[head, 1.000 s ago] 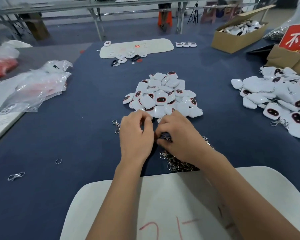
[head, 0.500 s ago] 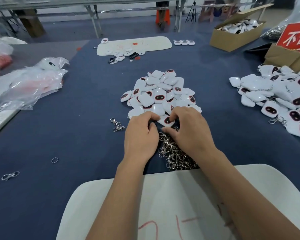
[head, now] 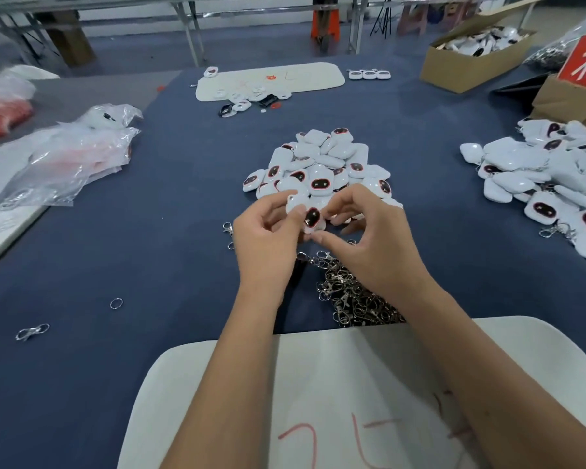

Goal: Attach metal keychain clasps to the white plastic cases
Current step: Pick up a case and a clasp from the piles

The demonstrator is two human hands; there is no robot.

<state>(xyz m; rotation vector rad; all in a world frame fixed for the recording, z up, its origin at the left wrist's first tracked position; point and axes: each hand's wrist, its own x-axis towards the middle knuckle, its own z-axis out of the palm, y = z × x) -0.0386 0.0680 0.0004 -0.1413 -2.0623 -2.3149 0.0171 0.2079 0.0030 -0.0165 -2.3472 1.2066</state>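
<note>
Fingertips of the left hand (head: 268,242) and the right hand (head: 369,245) are pinching one white case (head: 310,216) between them, above the clasp heap (head: 352,296). The case pile (head: 318,164) is lying just beyond, mid-tabletop (head: 149,231); another pile (head: 555,184) is sitting at the right edge.

Matt dark-blue cloth table cover (head: 156,238), finely textured. Glossy white plastic cases (head: 322,160), smooth, with shiny black faces, heaped mid-frame. Bright polished metal clasps (head: 356,299), tangled at centre. Matt off-white board (head: 318,384), smooth, at lower edge. Crinkled clear plastic bags (head: 68,157), shiny, at left. Dull brown cardboard box (head: 454,69) at upper right.
</note>
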